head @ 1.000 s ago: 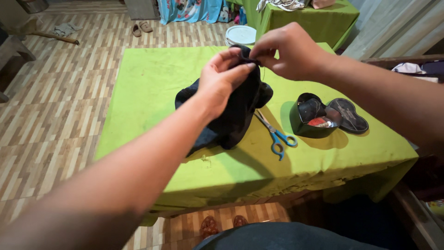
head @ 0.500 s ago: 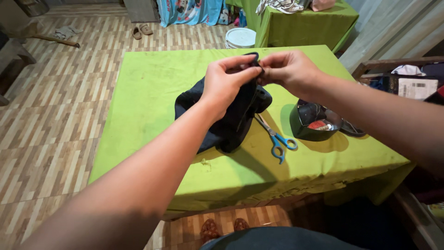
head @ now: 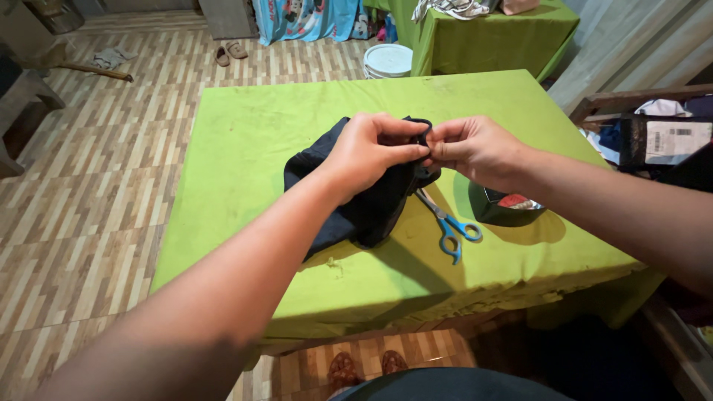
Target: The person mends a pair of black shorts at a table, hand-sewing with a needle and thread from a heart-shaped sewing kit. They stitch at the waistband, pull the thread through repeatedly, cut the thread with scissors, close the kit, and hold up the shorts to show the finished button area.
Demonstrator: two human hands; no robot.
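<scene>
A dark navy cloth garment (head: pixel 369 209) hangs from both my hands over the lime-green table (head: pixel 245 148). My left hand (head: pixel 370 150) pinches its upper edge, and my right hand (head: pixel 473 148) pinches the same edge right beside it, fingertips nearly touching. The lower part of the cloth rests on the tabletop. Blue-handled scissors (head: pixel 449 226) lie on the table just right of the cloth, under my right wrist. A dark round tin (head: pixel 503 210) with red contents sits beyond the scissors, partly hidden by my right forearm.
A second green-covered table (head: pixel 496 37) stands behind, with a white bucket (head: pixel 388 59) next to it. Sandals (head: pixel 226 53) lie on the striped floor. A wooden bench with a dark parcel (head: pixel 663 141) stands at the right. My feet (head: pixel 362 365) show below the table's front edge.
Both hands have come lower and nearer to me with the cloth, so more of it lies on the table. My right forearm now covers part of the tin.
</scene>
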